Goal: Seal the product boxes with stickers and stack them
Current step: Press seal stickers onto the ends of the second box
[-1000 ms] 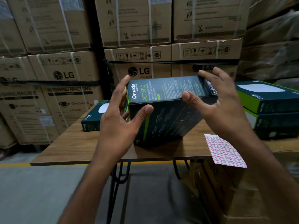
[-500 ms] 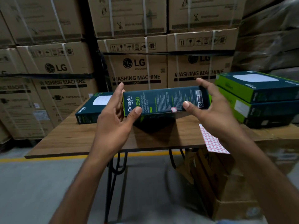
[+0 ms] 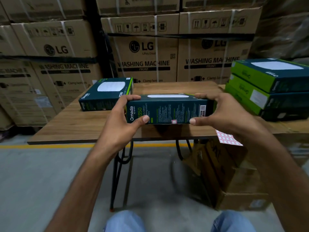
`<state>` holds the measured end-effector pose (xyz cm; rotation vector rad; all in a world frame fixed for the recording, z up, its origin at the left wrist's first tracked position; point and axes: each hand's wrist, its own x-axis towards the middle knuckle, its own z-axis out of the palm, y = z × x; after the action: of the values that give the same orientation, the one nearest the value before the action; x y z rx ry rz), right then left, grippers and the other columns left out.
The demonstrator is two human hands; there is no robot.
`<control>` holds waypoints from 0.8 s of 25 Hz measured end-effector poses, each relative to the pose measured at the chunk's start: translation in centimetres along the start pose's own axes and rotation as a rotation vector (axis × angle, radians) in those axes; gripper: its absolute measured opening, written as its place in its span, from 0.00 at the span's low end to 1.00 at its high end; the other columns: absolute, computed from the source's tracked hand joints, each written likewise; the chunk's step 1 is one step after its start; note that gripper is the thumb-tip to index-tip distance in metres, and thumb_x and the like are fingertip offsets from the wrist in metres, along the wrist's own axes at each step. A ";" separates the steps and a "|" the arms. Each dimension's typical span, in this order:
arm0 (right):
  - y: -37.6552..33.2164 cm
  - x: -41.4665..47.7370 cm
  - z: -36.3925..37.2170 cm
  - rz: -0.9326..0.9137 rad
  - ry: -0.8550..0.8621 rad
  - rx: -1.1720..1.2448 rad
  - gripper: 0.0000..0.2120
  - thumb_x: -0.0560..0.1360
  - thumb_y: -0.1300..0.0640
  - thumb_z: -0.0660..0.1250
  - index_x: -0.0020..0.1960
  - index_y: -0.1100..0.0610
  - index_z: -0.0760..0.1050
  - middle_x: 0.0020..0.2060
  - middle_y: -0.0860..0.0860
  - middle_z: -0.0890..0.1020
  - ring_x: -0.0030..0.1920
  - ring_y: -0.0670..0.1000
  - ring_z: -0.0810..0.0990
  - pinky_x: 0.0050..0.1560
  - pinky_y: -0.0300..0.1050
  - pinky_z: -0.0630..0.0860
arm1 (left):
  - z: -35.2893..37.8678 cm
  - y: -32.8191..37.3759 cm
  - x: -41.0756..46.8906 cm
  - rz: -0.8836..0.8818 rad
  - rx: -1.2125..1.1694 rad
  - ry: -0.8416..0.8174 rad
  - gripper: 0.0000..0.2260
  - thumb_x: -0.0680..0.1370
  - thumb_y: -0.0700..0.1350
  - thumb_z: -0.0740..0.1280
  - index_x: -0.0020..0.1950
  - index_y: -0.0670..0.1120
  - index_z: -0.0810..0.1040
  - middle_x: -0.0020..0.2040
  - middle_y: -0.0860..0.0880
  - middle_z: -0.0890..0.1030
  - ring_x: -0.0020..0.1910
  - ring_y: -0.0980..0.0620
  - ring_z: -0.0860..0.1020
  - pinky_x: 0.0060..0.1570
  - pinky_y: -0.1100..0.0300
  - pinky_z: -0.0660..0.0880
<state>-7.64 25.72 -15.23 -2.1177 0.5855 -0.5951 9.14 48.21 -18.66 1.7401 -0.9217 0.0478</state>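
I hold a dark green Omada product box (image 3: pixel 168 109) level above the wooden table (image 3: pixel 83 126), its long side facing me. My left hand (image 3: pixel 122 124) grips its left end, fingers over the top and thumb on the side. My right hand (image 3: pixel 219 114) grips the right end the same way. A small red-bordered sticker (image 3: pixel 174 121) sits on the box's lower edge. A sheet of red stickers (image 3: pixel 227 139) lies at the table's near edge, partly under my right wrist. A stack of three like boxes (image 3: pixel 267 87) stands at the right.
Another Omada box (image 3: pixel 107 94) lies flat on the table's far left. Large LG washing machine cartons (image 3: pixel 145 47) wall off the back. A brown carton (image 3: pixel 234 178) sits on the floor under the table's right side. A yellow line (image 3: pixel 50 146) crosses the grey floor.
The box has turned from tilted up on edge to lying level, and now its white-printed top shows. My view has dropped lower and both hands have closed round the box ends.
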 end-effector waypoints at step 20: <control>-7.7 4.5 3.6 -0.447 0.125 -0.023 0.40 0.63 0.54 0.85 0.70 0.39 0.72 0.57 0.35 0.80 0.58 0.32 0.76 0.56 0.26 0.72 | -10.7 1.4 5.0 0.280 0.010 0.171 0.34 0.66 0.53 0.80 0.69 0.56 0.71 0.66 0.49 0.79 0.62 0.52 0.82 0.60 0.50 0.82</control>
<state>-0.47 29.41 -9.94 -2.2577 0.1794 -0.9760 16.03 54.21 -11.07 1.5772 -1.0319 0.3795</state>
